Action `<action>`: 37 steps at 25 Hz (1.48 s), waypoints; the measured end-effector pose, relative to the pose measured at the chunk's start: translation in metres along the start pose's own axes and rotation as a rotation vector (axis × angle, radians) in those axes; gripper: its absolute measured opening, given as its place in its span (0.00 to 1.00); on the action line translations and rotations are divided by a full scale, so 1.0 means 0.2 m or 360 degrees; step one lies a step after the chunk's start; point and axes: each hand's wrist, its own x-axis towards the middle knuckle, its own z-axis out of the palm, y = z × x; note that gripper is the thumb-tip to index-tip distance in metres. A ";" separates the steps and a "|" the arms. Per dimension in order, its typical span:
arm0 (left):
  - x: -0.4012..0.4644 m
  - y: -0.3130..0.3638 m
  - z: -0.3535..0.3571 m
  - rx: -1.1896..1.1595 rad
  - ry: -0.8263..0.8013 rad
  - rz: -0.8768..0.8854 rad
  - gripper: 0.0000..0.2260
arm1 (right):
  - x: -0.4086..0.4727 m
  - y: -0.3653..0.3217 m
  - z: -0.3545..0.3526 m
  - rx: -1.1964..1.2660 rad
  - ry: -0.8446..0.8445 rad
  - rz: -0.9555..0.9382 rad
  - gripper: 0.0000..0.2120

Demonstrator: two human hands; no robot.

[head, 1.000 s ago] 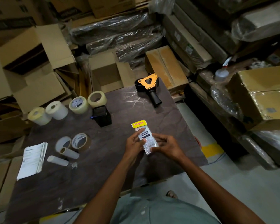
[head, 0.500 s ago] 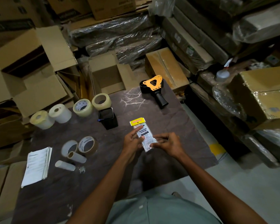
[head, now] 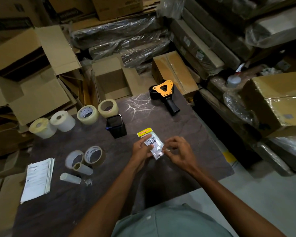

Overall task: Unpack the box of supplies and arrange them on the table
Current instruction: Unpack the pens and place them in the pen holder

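A small clear plastic packet (head: 153, 145) with a yellow header card is held over the dark table (head: 195, 151). My left hand (head: 141, 148) grips its left side with the thumb across the label. My right hand (head: 178, 151) pinches its lower right edge with the fingertips. An open cardboard box (head: 112, 82) stands just behind the table's far edge. On the table lie a black and yellow tape dispenser (head: 164, 93), a black square cup (head: 116, 125), two clear tape rolls (head: 97, 111) and two white label rolls (head: 52, 123).
Two more tape rolls (head: 85, 157), two white tubes (head: 76, 173) and a stack of papers (head: 38, 178) lie at the left front. Cardboard boxes and wrapped bundles crowd the back and the right. Bare floor (head: 263, 194) lies to the right of the table.
The packet has stayed in both hands at about the same spot. My right fingers have shifted along its lower edge. The camera view drifted slightly.
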 end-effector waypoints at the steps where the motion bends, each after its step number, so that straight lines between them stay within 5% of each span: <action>1: 0.01 0.00 0.00 -0.0057 0.0036 -0.0050 0.21 | -0.02 -0.01 -0.01 -0.0022 -0.0024 -0.0075 0.05; 19: -0.05 0.06 0.06 -0.0498 -0.0103 -0.0175 0.32 | -0.18 -0.01 0.07 -0.0289 -0.0088 0.0003 0.10; 21: -0.06 0.07 0.06 -0.0502 -0.0137 -0.0135 0.32 | -0.20 -0.06 0.08 0.0040 0.0015 0.0331 0.11; 24: -0.07 0.09 0.08 -0.0490 -0.0164 -0.0039 0.32 | -0.16 -0.12 0.12 0.1192 0.0089 0.1119 0.11; 27: -0.09 0.11 0.10 -0.0354 -0.0191 0.0124 0.30 | -0.11 -0.16 0.14 0.2076 0.0159 0.1567 0.13; 32: -0.19 0.19 0.13 0.0192 -0.0248 0.0543 0.25 | -0.04 -0.17 0.15 0.2706 0.0162 0.1630 0.17; 37: -0.23 0.28 0.14 0.0344 -0.0235 0.0848 0.22 | 0.06 -0.20 0.18 0.2802 0.0148 0.1673 0.14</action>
